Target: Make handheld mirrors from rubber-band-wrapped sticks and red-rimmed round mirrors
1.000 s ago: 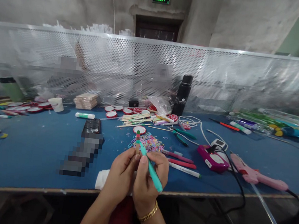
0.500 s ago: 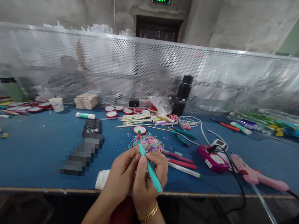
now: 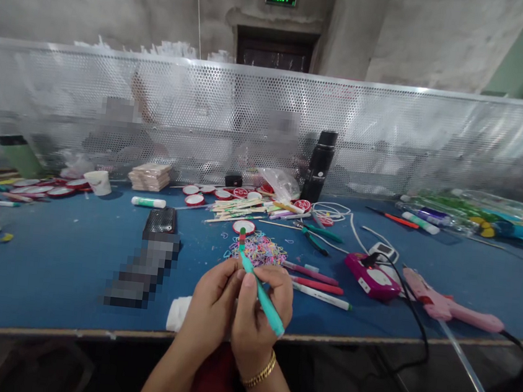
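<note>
My right hand (image 3: 261, 308) is closed round a turquoise marker pen (image 3: 269, 308), its tip pointing up and to the left. Pinched in my left hand (image 3: 215, 300) is a narrow, flat craft stick (image 3: 242, 237) with a rounded end, banded in green and red. The marker's tip meets the stick low down, by the left fingertips; whether it touches cannot be made out. Both hands are pressed together over the table's front edge. Just beyond them lies a pile of small coloured rubber bands (image 3: 262, 250), with a round red-rimmed white lid (image 3: 243, 226) behind it.
On the blue table (image 3: 62, 262), a dark phone (image 3: 160, 221) lies left. Rightward are several markers (image 3: 321, 294), pliers (image 3: 315, 239), a magenta power socket (image 3: 371, 277) and a pink glue gun (image 3: 446, 303) with a cable. A black bottle (image 3: 319, 168) stands before the perforated metal screen (image 3: 182, 106).
Hardly anything differs. The marker and the stick stay in the same hold, and the whole view has shifted very slightly.
</note>
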A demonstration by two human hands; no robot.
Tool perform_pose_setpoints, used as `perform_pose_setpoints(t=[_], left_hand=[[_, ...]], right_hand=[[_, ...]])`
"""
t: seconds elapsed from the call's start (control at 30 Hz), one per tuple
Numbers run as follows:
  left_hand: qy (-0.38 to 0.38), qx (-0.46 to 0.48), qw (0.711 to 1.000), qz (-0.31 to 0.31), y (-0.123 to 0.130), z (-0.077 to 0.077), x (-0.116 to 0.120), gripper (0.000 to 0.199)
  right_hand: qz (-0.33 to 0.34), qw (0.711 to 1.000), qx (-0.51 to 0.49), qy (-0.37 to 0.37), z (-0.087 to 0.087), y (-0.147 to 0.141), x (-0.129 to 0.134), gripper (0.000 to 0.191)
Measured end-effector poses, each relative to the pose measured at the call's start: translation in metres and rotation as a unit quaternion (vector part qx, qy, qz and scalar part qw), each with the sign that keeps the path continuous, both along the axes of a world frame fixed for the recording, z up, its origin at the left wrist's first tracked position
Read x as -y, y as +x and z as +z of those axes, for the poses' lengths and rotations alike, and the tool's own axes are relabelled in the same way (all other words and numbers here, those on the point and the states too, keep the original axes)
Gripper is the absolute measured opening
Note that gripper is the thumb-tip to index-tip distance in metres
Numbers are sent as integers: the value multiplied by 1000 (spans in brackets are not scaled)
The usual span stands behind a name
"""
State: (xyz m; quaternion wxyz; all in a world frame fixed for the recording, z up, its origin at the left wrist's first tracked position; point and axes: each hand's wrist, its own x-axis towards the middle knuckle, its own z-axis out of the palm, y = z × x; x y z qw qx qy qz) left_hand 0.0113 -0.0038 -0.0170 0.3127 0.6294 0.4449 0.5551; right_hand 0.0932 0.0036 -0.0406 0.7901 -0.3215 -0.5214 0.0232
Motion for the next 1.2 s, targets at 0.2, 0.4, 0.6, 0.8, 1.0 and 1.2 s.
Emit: perform_pose_setpoints(t=[0.2, 0.4, 0.6, 0.8, 1.0, 1.2], left_hand=[[1, 2, 1000, -1, -1, 0, 0, 30], [1, -8, 1000, 0, -1, 0, -1, 30], [0, -8, 1000, -1, 0, 1, -1, 31], [-8, -2, 1000, -6, -1, -1, -2, 32], [-5, -12, 1000, 0, 0, 0, -1, 31], [-3, -5, 1000, -6, -1, -1, 0, 29]], right_hand=[[-1, 1000, -4, -4, -1, 0, 0, 4], [-11, 1000, -8, -6, -1, 0, -1, 3], [-11, 1000, -16, -14, -1, 0, -1, 3], [-13, 1000, -21, -11, -1, 0, 0, 3], [-14, 1000, -16, -16, -1, 0, -1, 2], [-25, 1000, -12, -11, -1, 0, 0, 2]])
